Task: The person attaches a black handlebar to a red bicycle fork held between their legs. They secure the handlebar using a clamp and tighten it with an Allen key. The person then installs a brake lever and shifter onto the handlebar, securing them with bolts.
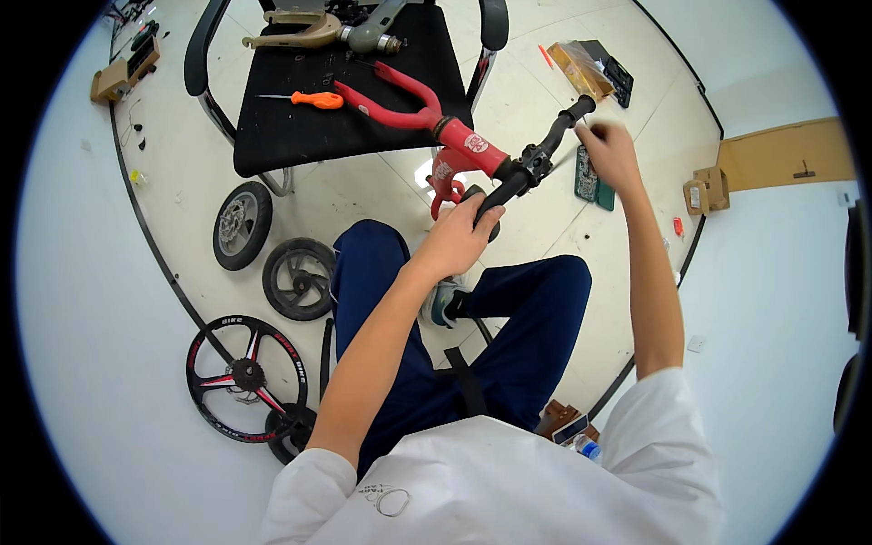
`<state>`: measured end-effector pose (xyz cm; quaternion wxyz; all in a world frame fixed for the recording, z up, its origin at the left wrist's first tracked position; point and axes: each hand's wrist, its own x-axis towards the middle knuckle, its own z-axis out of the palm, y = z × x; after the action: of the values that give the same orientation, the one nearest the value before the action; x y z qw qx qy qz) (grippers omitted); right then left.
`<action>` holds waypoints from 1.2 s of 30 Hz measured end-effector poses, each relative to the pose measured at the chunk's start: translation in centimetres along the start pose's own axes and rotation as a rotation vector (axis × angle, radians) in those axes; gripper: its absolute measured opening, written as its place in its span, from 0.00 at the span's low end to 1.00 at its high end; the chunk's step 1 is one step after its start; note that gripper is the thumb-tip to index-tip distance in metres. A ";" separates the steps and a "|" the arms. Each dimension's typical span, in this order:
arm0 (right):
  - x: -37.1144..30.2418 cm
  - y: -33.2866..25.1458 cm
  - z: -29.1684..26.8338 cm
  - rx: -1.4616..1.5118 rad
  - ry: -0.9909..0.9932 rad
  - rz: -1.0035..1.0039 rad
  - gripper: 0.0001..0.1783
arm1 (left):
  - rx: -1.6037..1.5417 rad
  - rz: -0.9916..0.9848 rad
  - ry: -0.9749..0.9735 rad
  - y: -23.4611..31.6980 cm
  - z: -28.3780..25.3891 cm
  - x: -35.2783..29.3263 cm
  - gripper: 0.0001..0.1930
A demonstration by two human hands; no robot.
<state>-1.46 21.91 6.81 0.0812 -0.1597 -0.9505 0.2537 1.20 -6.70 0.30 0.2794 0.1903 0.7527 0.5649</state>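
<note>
A small red bike frame (465,145) with a fork leans from the black chair seat toward me. Its black handlebar (556,136) runs diagonally, joined at a black stem clamp (536,163). My left hand (461,238) is wrapped round the near end of the handlebar. Just beyond the far grip, my right hand (607,150) is raised, its fingers smeared by motion; whether anything is in them I cannot make out. An orange-handled screwdriver (316,100) lies on the chair seat (363,136) beside the red fork, with a tan fork (295,34) behind it.
Small wheels (243,225) and a larger spoked wheel (247,374) lie to my left. A green tray (595,182) of small parts sits on the floor at right, below a yellowish box (581,71). Cardboard boxes (708,191) stand by the right wall.
</note>
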 end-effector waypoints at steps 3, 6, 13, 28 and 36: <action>-9.7 -0.4 0.7 0.231 0.115 0.219 0.24 | 0.018 0.001 0.009 0.2 -0.1 0.1 0.20; -17.1 -4.8 3.3 0.120 0.199 0.057 0.18 | 0.016 -0.003 0.005 0.4 0.4 0.8 0.20; -10.3 -12.6 4.8 -0.051 0.041 -0.607 0.07 | 0.109 0.301 0.138 -1.9 1.4 1.3 0.17; -16.0 -10.0 -2.4 0.070 -0.478 -0.137 0.14 | 0.021 0.038 0.025 -0.4 0.0 0.6 0.19; -3.6 -11.1 1.2 -0.510 -0.214 -0.521 0.14 | 0.022 -0.056 -0.020 0.6 -0.5 0.1 0.21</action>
<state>-1.27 11.05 11.13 0.0010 0.0997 -0.9950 -0.0052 0.83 -6.85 0.93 0.3003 0.1778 0.7611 0.5467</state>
